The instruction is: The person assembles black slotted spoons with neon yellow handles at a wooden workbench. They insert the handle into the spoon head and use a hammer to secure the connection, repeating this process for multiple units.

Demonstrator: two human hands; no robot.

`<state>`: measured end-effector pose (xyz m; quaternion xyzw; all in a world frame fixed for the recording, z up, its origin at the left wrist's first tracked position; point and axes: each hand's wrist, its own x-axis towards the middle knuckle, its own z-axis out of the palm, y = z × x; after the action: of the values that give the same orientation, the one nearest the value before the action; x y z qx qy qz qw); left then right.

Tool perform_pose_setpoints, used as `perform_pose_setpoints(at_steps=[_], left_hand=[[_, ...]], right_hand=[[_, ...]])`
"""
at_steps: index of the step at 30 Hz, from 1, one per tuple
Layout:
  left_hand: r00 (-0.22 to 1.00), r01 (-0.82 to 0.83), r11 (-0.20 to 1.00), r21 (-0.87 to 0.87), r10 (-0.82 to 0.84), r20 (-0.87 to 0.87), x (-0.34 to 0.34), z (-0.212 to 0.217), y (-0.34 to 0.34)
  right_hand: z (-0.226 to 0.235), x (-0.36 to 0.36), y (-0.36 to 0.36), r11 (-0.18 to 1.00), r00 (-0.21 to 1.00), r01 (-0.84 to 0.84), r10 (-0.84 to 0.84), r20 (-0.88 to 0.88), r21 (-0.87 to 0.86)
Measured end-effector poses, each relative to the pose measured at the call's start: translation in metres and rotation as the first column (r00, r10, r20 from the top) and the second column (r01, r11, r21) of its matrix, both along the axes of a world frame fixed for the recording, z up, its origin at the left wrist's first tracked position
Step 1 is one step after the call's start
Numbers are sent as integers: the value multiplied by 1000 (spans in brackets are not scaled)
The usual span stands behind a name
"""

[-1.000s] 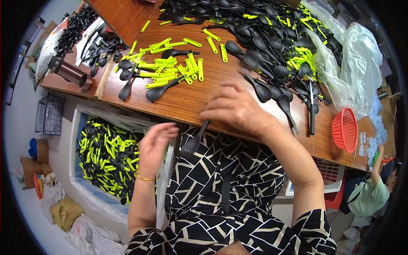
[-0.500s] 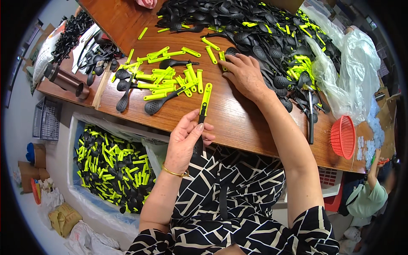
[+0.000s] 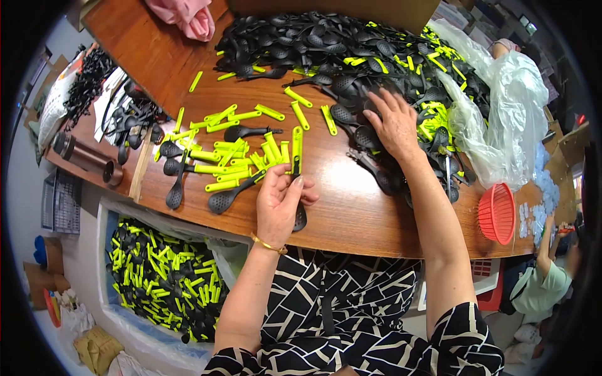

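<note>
My left hand [image 3: 279, 203] grips a black perforated spoon by its shaft near the table's front edge. A yellow-green handle sleeve [image 3: 296, 147] sits on the shaft and points away from me; the spoon's head [image 3: 300, 218] shows below my fingers. Over the near side of a big heap of black spoons [image 3: 295, 44], my right hand [image 3: 396, 125] is spread, its fingertips at a blurred spoon head. Whether they touch it I cannot tell. Loose yellow-green sleeves [image 3: 235, 156] and several spoons lie to the left, with a single sleeve [image 3: 328, 120] between them and my right hand.
Below the table [image 3: 351, 229], at left, a lined bin [image 3: 102, 263] holds many sleeved spoons. A red basket [image 3: 496, 213] and clear plastic sheeting [image 3: 520, 119] are at right. A brown flask [image 3: 91, 161] stands at left, pink cloth [image 3: 191, 19] lies at back. Another person [image 3: 547, 282] is far right.
My right hand has moved right, from beside the loose sleeve onto the spoon heap. My left hand still holds the sleeved spoon, now over the tabletop. The view has shifted slightly.
</note>
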<state>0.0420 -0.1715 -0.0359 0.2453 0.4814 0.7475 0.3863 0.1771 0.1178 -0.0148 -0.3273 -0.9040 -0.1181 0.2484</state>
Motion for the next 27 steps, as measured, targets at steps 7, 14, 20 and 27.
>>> perform_pose_setpoints(at_steps=[7,14,20,27], left_hand=[[992,54,990,-132,-69,-106,2,1,4],[960,11,976,-216,-71,-273,9,2,8],[967,24,976,-217,-77,-243,9,3,6],[974,54,972,-228,-101,-201,6,10,3]], right_hand=[[10,1,-16,962,979,-196,204,26,-188],[70,-58,9,924,929,-371,370,-32,-89],[4,-171,43,837,874,-464,486,2,-291],[-1,-201,53,974,934,-203,161,318,105]])
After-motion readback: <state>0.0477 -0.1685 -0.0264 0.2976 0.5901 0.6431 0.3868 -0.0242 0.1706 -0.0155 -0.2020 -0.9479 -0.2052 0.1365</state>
